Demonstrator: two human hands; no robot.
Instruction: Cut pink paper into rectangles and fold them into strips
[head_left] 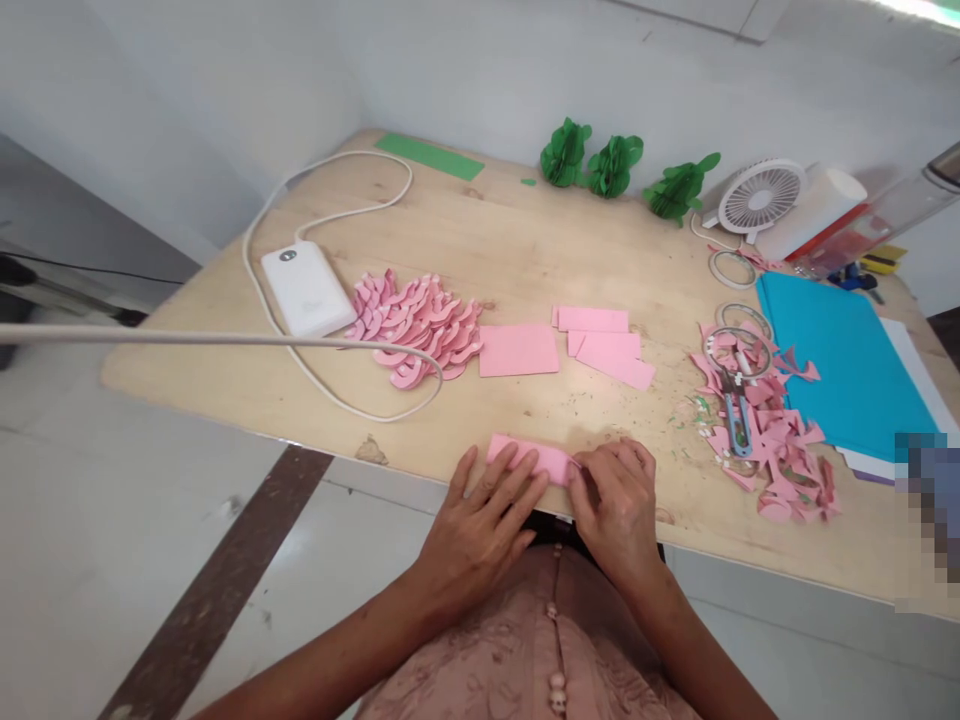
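One pink paper strip (531, 458) lies at the lower centre of the frame, close to the front edge of the wooden worktop (480, 240). The left hand (480, 525) rests over it with fingers spread, fingertips on the paper. The right hand (619, 500) pinches the strip's right end between thumb and forefinger; its curled fingers hide whether it holds anything else. Above the hands, near the middle of the frame, sit a pink paper rectangle (519, 350) and, to its right, several narrower pink slips (598, 320). A pile of wavy pink cutouts (427, 325) touches the rectangle's left side, beside a white power bank (309, 288). Right of centre, blue-handled snips (739, 420) lie on pink paper scraps (780, 455), next to bright blue sheets (840, 360).
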